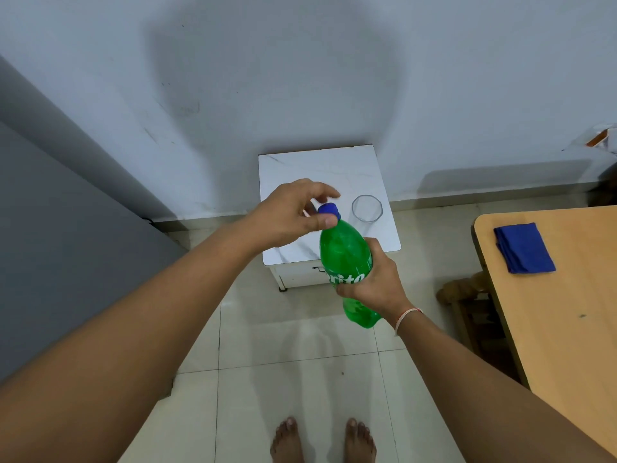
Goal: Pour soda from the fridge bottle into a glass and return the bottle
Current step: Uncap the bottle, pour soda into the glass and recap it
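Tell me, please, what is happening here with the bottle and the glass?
A person stands before a small white marble-topped cabinet. The right hand holds a green plastic soda bottle around its middle, tilted in the air. The left hand is at its blue screw cap, thumb against it; the cap is on. A clear empty drinking glass stands upright on the cabinet. Nothing is poured yet.
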